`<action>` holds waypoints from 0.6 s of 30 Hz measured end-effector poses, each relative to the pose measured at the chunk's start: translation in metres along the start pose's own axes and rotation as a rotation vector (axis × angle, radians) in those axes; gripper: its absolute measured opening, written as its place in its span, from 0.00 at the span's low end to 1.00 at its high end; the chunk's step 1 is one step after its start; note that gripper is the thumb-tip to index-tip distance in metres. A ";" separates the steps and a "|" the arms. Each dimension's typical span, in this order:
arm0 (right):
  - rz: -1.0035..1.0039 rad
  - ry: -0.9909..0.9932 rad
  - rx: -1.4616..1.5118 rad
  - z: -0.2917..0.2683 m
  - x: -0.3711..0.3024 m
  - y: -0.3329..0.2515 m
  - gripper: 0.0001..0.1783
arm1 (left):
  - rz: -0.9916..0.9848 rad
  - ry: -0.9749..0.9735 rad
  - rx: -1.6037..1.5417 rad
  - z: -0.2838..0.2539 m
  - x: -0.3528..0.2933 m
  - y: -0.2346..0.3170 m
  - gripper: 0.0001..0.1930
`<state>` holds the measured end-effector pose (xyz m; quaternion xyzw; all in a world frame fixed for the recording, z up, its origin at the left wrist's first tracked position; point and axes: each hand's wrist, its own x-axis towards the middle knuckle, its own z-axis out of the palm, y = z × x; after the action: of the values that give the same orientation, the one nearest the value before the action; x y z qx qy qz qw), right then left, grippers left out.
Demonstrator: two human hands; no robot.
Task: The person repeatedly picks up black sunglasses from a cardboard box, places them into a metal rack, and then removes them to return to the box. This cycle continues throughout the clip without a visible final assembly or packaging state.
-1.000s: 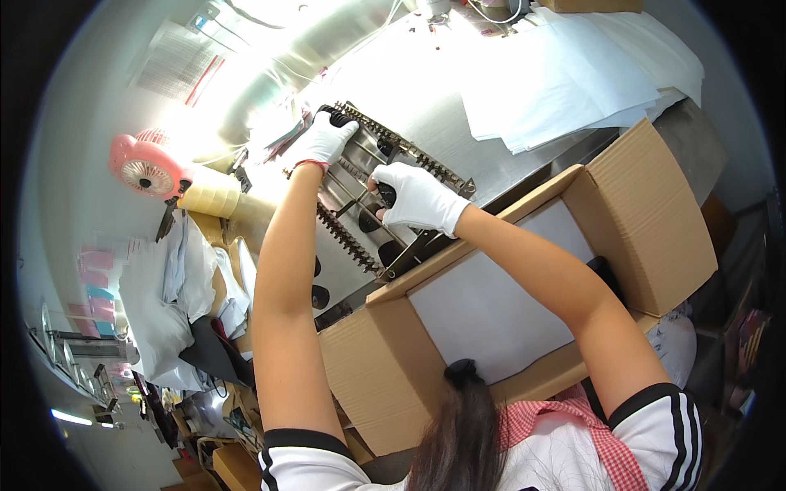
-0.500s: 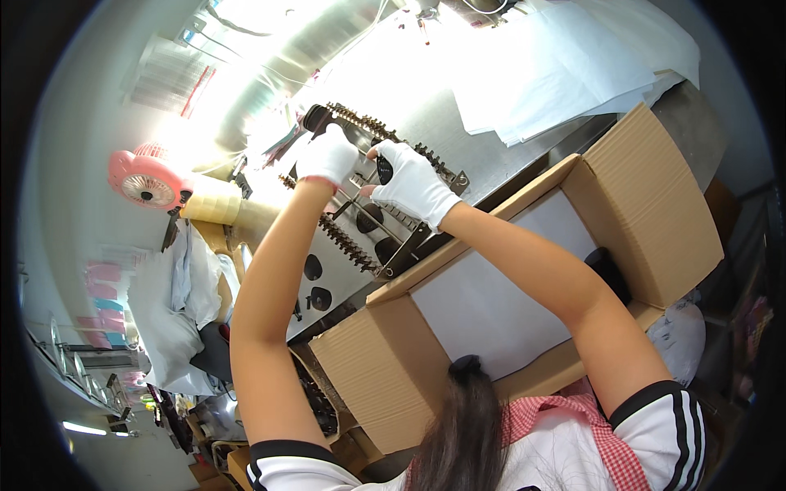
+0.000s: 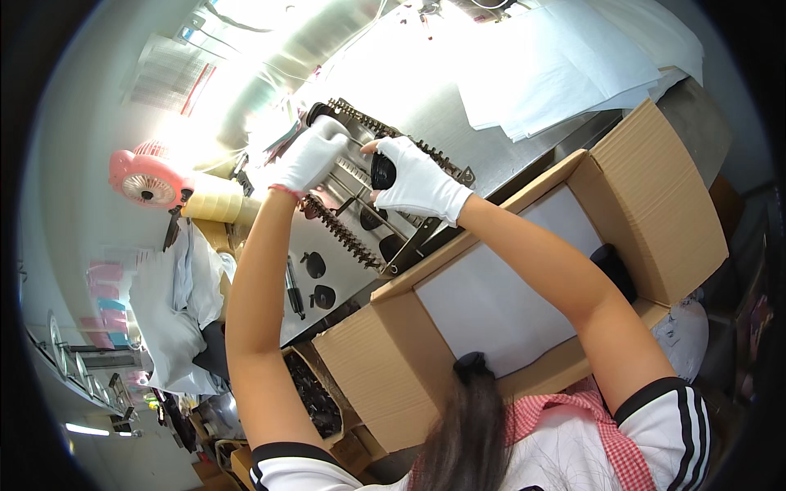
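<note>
Handling step, I'd judge: right hand [image 3: 419, 182] holds black piece [image 3: 383, 172] over rack [image 3: 345, 234], can't tell left hand's [image 3: 315, 152] grip; next needs steady clearance.

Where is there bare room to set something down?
The metal table has a bare strip between the rack and the white sheets. Inside the cardboard box, the pale lining is largely open, though the right forearm crosses above. Crowded: the rack, with left hand and right hand at it, and beside it, black pieces and a pen.
</note>
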<state>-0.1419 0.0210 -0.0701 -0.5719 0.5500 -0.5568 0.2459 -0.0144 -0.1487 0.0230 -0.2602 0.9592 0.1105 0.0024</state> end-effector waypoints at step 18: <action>-0.056 0.033 -0.126 0.007 -0.004 0.004 0.29 | -0.473 0.294 0.403 0.033 0.082 -0.020 0.26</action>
<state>-0.1359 0.0211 -0.0764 -0.5921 0.5716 -0.5373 0.1845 -0.0769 -0.1998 -0.0188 -0.4826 0.8651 -0.1235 -0.0590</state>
